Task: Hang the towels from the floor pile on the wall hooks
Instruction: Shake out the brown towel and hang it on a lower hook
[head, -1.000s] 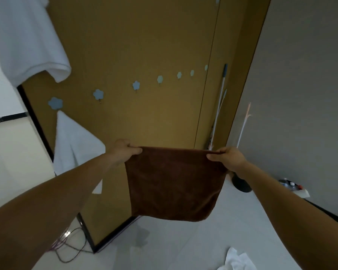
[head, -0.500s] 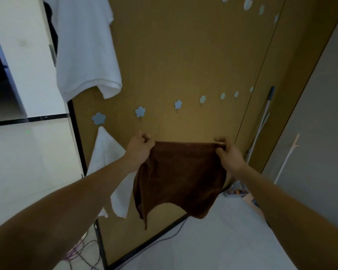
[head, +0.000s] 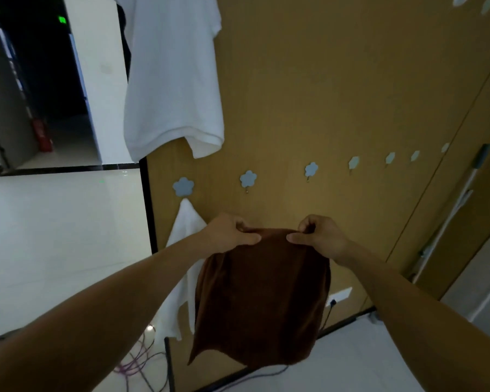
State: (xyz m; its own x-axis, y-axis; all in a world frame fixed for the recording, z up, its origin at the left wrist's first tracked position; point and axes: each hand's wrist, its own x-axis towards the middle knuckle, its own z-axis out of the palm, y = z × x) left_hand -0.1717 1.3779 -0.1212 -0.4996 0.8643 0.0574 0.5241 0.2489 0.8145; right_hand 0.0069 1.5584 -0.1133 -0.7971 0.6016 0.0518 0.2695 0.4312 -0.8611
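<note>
A brown towel (head: pixel 262 301) hangs from both my hands in front of the tan wall panel (head: pixel 323 94). My left hand (head: pixel 232 232) pinches its top edge on the left, and my right hand (head: pixel 320 236) pinches it on the right, the two hands close together. Just above them runs a row of blue flower-shaped hooks; the second hook (head: pixel 248 179) and third hook (head: pixel 311 169) are bare. The first hook (head: pixel 183 186) holds a white towel (head: pixel 178 267), partly hidden behind my left arm and the brown towel.
A white T-shirt (head: pixel 173 72) hangs high on the panel's left edge. More bare hooks (head: pixel 390 158) continue right. A mop handle (head: pixel 453 210) leans at the right. Cables (head: pixel 142 360) lie on the floor below, and a wall socket (head: pixel 338 296) sits low on the panel.
My hands have drawn closer together along the towel's top edge, bunching it, and it has come nearer the wall just under the second and third hooks. The view has tilted upward.
</note>
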